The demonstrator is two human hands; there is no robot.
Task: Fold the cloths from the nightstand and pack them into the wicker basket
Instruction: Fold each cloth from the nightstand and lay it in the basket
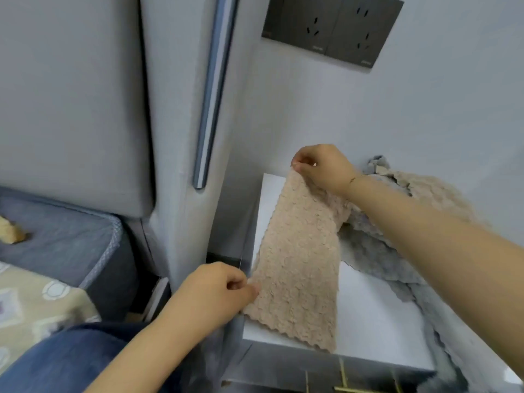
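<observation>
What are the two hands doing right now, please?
Left hand: closed, pinching the near left edge of the beige cloth.
Right hand: closed, pinching the far corner of the same cloth.

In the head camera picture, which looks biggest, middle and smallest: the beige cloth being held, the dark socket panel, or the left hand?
1. beige cloth
2. socket panel
3. left hand

The hand is nearer the camera, so its real size is unsure.
</observation>
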